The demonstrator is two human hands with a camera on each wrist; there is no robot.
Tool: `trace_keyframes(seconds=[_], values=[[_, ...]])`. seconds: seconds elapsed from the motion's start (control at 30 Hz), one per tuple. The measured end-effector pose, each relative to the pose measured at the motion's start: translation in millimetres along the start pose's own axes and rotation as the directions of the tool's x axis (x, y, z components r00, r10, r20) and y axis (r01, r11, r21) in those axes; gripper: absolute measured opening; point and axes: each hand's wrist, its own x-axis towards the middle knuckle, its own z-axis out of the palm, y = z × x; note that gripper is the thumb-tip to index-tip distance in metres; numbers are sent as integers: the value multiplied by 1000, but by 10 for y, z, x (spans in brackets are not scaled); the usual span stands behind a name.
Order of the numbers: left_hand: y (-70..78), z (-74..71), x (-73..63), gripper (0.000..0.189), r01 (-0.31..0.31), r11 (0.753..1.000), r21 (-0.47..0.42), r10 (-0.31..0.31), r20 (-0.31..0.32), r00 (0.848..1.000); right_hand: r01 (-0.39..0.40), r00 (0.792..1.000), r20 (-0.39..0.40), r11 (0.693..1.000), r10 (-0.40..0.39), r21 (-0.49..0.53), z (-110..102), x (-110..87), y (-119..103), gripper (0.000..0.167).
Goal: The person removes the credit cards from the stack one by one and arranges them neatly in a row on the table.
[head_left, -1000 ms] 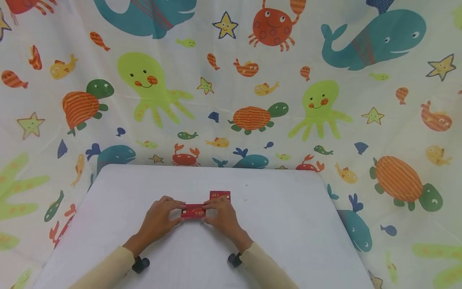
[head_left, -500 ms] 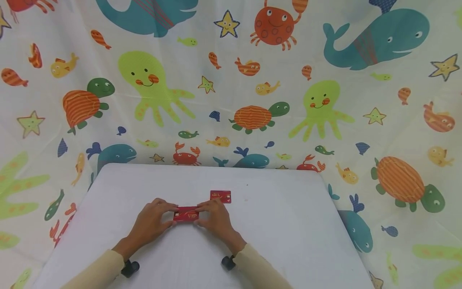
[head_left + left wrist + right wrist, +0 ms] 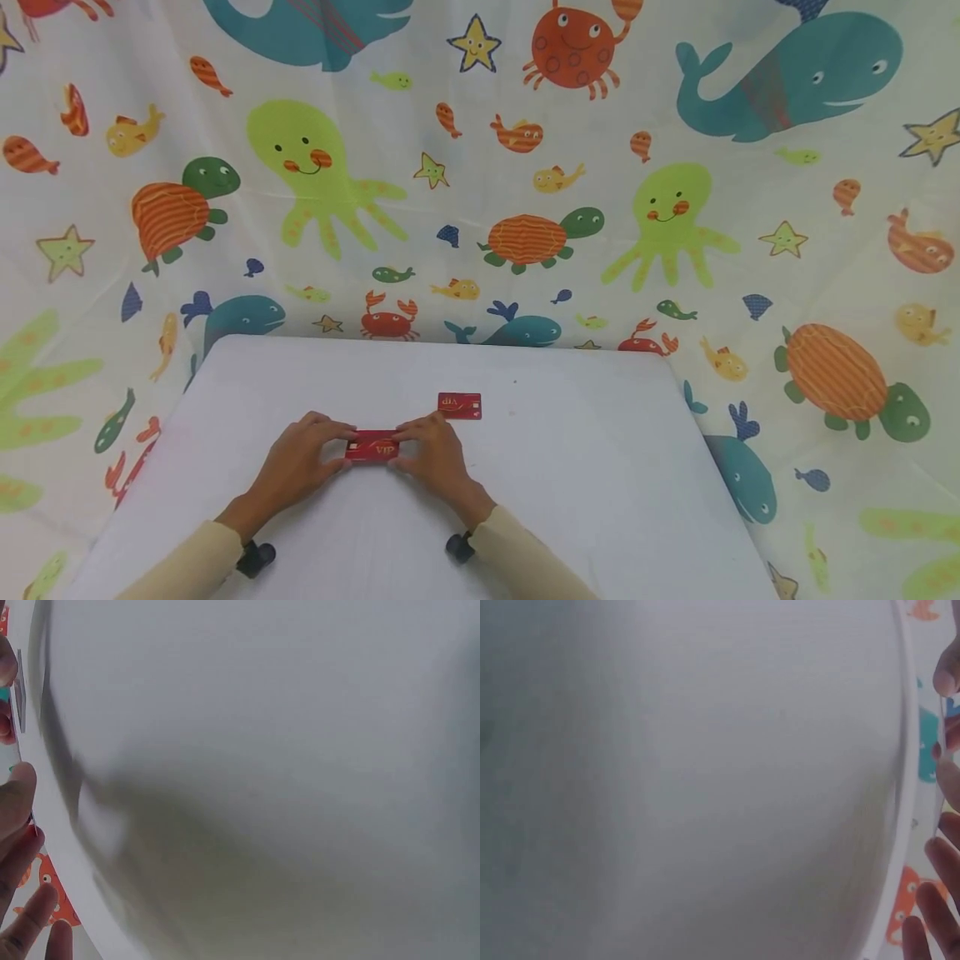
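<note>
In the head view a red card [image 3: 372, 447] lettered "VIP" is held level between two hands, its printed face up. My left hand [image 3: 300, 457] pinches its left end, fingers on the far edge and thumb on the near edge. The right end is pinched the same way by my right hand [image 3: 437, 460]. A second red card [image 3: 460, 405] lies on the white table just beyond the right hand, its lettering upside down. Both wrist views catch only fingertips [image 3: 16, 799] at the frame edge, with the held card seen nearly edge-on.
The white-covered table [image 3: 585, 467] ends at a far edge in front of a hanging cloth [image 3: 465, 292] printed with sea animals. A small dark device [image 3: 257, 558] is worn at the left wrist and another dark device [image 3: 459, 547] at the right.
Both hands have moved left and slightly nearer with the held card between them. The second card, partly covered by the right hand before, now shows almost whole.
</note>
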Motion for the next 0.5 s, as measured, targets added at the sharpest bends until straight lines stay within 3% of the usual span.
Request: trace_keyframes(seconds=[0.5], values=[[-142, -125, -41, 51, 39, 999, 17, -39, 18, 999, -2, 1000, 19, 999, 3, -47, 132, 139, -186, 39]])
